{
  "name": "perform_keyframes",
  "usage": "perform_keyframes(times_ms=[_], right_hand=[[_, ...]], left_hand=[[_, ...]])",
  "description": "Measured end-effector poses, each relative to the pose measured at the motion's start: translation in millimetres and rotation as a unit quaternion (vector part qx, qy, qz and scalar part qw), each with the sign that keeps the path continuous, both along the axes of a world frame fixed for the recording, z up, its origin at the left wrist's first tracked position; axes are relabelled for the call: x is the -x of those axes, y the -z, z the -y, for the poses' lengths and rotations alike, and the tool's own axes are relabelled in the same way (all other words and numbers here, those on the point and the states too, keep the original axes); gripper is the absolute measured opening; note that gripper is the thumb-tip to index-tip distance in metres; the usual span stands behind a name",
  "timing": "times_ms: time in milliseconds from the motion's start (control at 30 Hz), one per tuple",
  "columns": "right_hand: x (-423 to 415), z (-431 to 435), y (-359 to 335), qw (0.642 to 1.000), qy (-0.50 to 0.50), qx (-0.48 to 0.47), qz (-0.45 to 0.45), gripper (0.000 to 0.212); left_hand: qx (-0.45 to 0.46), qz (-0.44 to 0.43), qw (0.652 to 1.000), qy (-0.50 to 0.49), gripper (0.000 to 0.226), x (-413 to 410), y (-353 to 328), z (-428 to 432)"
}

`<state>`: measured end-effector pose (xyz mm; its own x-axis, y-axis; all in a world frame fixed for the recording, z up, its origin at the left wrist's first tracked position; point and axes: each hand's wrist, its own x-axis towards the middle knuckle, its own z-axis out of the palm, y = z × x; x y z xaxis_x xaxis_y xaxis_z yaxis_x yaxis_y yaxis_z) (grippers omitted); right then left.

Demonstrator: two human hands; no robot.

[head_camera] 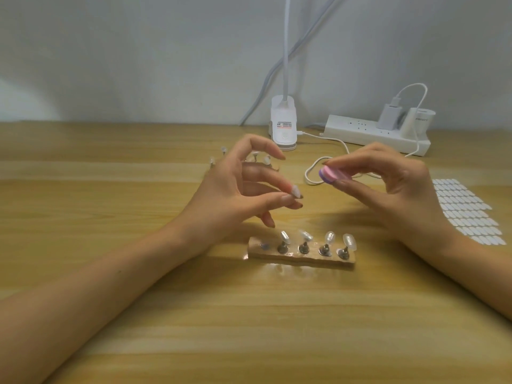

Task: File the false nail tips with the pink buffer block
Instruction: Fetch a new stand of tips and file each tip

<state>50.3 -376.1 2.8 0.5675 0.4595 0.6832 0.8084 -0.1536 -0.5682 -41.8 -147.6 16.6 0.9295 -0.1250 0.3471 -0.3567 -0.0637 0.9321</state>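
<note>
My right hand [393, 189] holds the pink and purple buffer block [331, 174] between thumb and fingers, lifted above the wooden table. My left hand [238, 189] pinches a clear false nail tip [294, 191] on a small peg between thumb and fingertips, a short way left of the block; the two do not touch. Below both hands lies a wooden holder bar [300, 256] with several nail tips standing on metal pegs; its leftmost slot is empty.
A second holder with nail tips [257, 159] sits behind my left hand. A white clip lamp [282, 123], a power strip [376, 134] with a charger and a looped white cable stand at the back. A sheet of adhesive tabs [465, 209] lies at the right.
</note>
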Motion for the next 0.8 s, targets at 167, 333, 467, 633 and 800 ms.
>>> perform_keyframes(times_ms=[167,333,467,633,800], right_hand=[[2.5,2.9,0.8,0.999,-0.025,-0.003,-0.04,0.017],[4.7,3.7,0.2,0.998,-0.029,0.006,-0.052,0.02],[4.5,3.6,0.3,0.998,-0.032,0.008,-0.061,0.021],[4.0,4.2,0.6,0.998,-0.033,0.013,-0.058,0.023],[2.6,4.3,1.3,0.998,-0.033,0.016,-0.055,0.022]], left_hand=[[-0.038,-0.027,0.996,0.073,0.048,3.5,-7.8,-25.9],[-0.174,-0.04,0.976,0.128,0.062,-0.2,-1.0,-32.8],[-0.199,-0.073,0.963,0.165,0.069,-0.5,4.0,-32.8],[-0.225,-0.067,0.959,0.159,0.064,2.0,1.4,-31.1],[-0.229,-0.035,0.966,0.116,0.058,3.5,1.7,-25.1]])
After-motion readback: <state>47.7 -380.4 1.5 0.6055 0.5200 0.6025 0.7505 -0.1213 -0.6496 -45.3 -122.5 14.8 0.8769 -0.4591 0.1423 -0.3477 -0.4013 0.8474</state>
